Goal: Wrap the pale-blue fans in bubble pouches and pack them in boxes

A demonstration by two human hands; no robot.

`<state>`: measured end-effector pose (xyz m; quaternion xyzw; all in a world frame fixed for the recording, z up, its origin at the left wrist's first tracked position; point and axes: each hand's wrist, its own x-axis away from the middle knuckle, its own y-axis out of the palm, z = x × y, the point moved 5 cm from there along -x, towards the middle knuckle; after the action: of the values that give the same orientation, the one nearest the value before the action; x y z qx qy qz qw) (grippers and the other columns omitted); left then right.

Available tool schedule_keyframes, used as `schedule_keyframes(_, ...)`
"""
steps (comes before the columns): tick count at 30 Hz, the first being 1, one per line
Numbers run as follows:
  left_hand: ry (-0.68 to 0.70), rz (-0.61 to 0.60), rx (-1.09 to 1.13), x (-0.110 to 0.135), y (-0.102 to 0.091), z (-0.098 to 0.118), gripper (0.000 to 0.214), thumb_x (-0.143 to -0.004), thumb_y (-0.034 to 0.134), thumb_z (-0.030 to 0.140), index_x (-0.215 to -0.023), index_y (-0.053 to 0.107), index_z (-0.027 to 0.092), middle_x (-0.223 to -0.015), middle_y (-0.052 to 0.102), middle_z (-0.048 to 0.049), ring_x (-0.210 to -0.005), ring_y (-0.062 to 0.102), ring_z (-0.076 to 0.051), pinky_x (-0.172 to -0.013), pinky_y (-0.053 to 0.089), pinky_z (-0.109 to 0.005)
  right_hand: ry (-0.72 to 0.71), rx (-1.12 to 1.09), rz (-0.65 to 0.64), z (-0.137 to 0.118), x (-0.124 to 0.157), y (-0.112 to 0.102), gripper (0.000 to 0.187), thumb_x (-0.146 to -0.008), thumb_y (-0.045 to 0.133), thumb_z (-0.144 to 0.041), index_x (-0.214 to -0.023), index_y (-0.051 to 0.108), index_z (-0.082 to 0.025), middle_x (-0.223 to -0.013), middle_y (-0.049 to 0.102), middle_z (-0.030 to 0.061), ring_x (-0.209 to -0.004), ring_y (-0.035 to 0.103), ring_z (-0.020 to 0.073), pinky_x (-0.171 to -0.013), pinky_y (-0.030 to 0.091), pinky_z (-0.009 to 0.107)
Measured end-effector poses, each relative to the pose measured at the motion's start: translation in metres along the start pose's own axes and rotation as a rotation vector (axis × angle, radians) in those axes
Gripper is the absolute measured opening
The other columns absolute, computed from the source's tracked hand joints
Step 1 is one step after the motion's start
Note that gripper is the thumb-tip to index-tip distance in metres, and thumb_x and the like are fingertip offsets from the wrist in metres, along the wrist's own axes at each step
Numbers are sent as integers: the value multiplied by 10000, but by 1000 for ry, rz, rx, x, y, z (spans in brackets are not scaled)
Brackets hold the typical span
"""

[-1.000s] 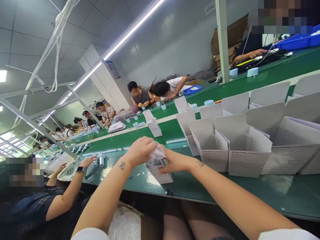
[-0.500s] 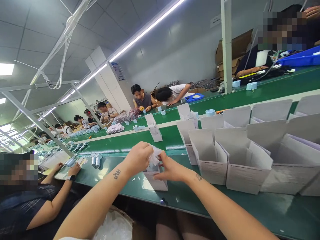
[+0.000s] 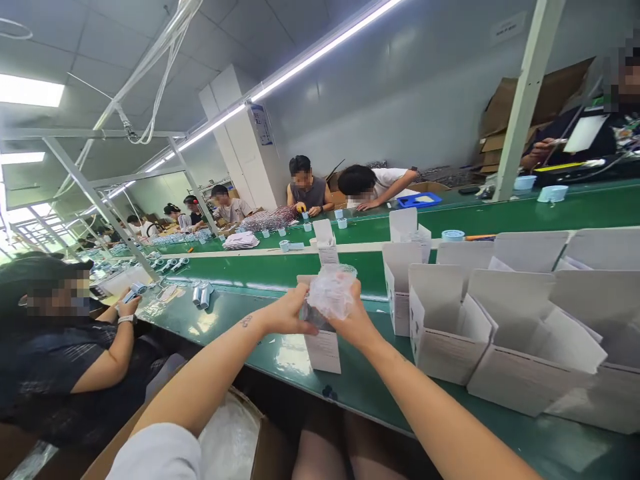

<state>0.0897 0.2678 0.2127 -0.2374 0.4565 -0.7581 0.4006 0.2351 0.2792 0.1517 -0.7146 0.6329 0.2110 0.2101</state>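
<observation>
Grey-walled workroom, long and busy, with a bright strip light slanting overhead and loose pale cables hanging at left. Glossy green surface running diagonally across, split by a pale rail from a second green strip dotted with light blue cups. Beyond, co-workers leaning in along the far side, and brown cardboard piled against the wall. At left, another person in a dark cap, near light blue tubes. Crowded at right, open white boxes. Close to the front edge, one white box standing apart, with a crumpled clear plastic bag right at its top. Right grip closed around the bag's right side; left grip curled at the left, but on bag or box, cannot tell. Below the surface, a carton full of clear plastic.
</observation>
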Motion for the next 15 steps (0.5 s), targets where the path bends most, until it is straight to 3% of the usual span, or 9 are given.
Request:
schedule_keyframes(3, -16, -12, -38, -2, 6, -4, 780, -624, 833, 288, -1298, 453, 187, -1295, 546, -122, -1163, 563, -294, -961, 462, -405, -48, 70, 34, -13, -5, -3, 487, -780, 657, -414, -1193, 478, -227, -1179, 617, 130, -1046, 624, 300, -910, 514, 472)
schedule_keyframes(8, -14, 3, -34, 3, -7, -8, 420, -713, 769, 453, -1019, 614, 211, -942, 645, -1, -844, 591, -188, -747, 448, -283, -215, 309, 5, -35, -6, -9, 200, -861, 555, -346, -1015, 610, -231, -1006, 656, 92, -968, 634, 267, -853, 543, 426)
schedule_keyframes(12, 85, 20, 114, 7, -1, -12, 244, -745, 727, 394, -811, 661, 169, -842, 613, -6, -820, 553, -166, -741, 432, -267, -262, 440, -55, -38, -2, -4, 182, -833, 558, -230, -986, 654, -205, -1187, 610, 148, -1078, 611, 298, -902, 534, 443)
schedule_keyframes(15, 68, 34, 249, 9, 2, -15, 255, -825, 618, 401, -758, 665, 160, -771, 581, -4, -784, 543, -165, -733, 433, -277, -234, 512, -77, -34, -4, -1, 203, -812, 573, -190, -984, 679, -209, -1240, 587, 147, -1149, 583, 316, -925, 531, 452)
